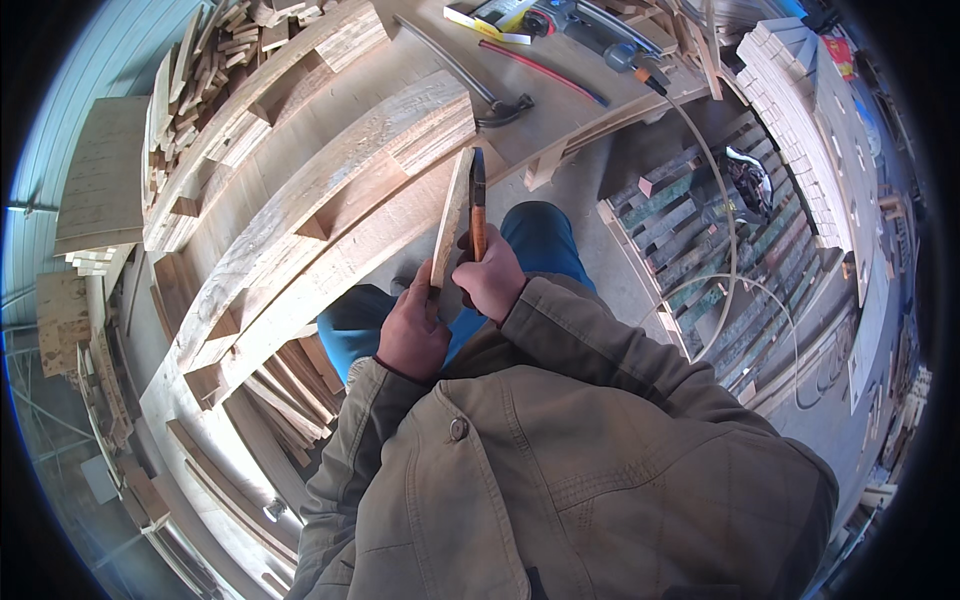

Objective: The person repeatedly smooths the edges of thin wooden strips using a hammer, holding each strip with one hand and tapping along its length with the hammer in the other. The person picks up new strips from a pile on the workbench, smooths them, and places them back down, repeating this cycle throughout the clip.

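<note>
Left hand (412, 335) grips wooden strip (452, 220) by one end; right hand (492, 280) clasps tool (478, 225) alongside.

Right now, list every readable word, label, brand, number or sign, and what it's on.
No text is readable.
Yellow-and-white strip, top: any print too small.
Red-and-yellow item, upper right: too blurred.
Power tool: no legible label.
Wooden strip in left hand, wood-coloured tool handle in right hand: nothing legible.
</note>
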